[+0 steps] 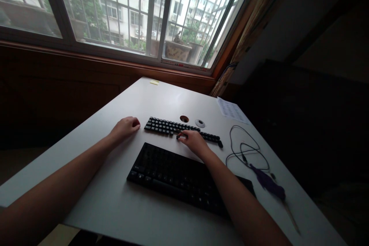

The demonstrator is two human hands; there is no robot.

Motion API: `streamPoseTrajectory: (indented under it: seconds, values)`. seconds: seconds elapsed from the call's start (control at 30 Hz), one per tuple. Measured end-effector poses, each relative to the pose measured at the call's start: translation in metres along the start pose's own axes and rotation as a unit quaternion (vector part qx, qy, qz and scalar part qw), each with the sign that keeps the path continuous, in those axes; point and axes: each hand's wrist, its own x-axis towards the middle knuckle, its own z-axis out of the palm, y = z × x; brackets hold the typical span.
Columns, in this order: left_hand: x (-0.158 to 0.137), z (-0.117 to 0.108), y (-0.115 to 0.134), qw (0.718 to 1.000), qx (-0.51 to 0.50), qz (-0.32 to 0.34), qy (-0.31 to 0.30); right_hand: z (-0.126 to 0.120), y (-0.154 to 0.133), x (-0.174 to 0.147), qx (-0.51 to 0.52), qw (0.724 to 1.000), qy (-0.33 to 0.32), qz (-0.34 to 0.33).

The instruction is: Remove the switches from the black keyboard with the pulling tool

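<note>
Rows of loose black keycaps (161,125) are lined up on the white desk (109,184). My right hand (194,142) reaches over the lower edge of these rows, thumb and fingertips pinched on a small black keycap (178,137) at the desk surface. The hand hides some of the keycaps beneath it. Left of the rows, my left hand (127,127) rests on the desk with its fingers curled in, and nothing shows in them. Nearer to me lies a black keyboard (173,173), partly covered by my right forearm. Its upper key area is too dark to make out.
Behind the keycaps are a round cable hole (184,118) and its grey ring cover (200,123). To the right lie a looped black cable (240,150), a purple brush-like tool (268,182) and printed paper (232,110). A yellow note (154,82) sits near the window.
</note>
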Motion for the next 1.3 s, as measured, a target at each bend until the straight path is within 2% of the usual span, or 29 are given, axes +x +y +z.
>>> streamPoseTrajectory:
  seconds: [0.3,0.43,0.57,0.77,1.3]
  values:
    - [0.004,0.006,-0.007,1.000,0.018,0.007,-0.001,0.000,0.002,-0.003,-0.005,1.000,0.020,-0.009]
    - [0.004,0.006,-0.006,1.000,0.021,0.006,-0.001,-0.002,0.006,-0.015,-0.011,0.997,0.036,-0.064]
    - [0.002,0.006,-0.004,1.000,0.024,0.004,0.001,-0.001,0.007,-0.026,-0.041,0.994,0.008,-0.101]
    - [0.002,0.005,-0.002,1.000,0.029,0.000,-0.001,0.004,0.004,-0.028,-0.081,0.992,-0.028,-0.093]
    - [-0.006,0.007,0.010,0.998,0.039,0.033,-0.021,0.008,-0.002,-0.018,-0.085,0.993,-0.026,-0.077]
